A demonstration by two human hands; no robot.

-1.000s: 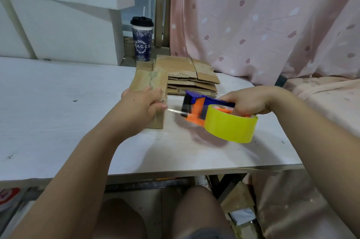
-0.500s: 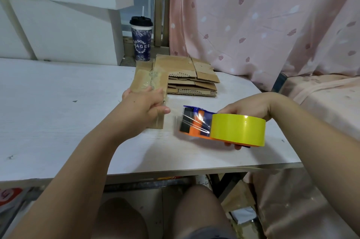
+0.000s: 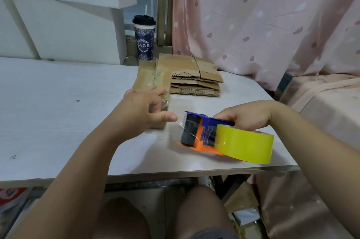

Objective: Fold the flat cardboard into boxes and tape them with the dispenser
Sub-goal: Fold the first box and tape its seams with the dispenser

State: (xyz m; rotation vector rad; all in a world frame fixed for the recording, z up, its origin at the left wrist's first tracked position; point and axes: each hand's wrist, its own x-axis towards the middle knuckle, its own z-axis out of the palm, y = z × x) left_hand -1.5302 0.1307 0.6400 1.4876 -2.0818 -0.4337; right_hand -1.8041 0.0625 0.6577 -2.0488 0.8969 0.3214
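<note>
Small box [image 3: 153, 81] folded & taped, mid surface [image 3: 58, 122]; L grip [image 3: 142, 108] curls over its near end. R grip [image 3: 247, 115] clutches tape dispenser [image 3: 196, 131] at box's 4 o'clock. Flat cardboard stack [image 3: 194, 83] at 1 o'clock: prob. most boxes left.

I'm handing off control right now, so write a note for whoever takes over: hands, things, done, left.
Left hand holds the near end of the small box on the table.
Right hand grips the tape dispenser to its right, yellow roll toward the person.
Done: this box is folded, with tape along its top.
Left: finish taping if needed, then fold and tape the flat cardboard stack behind it.
</note>
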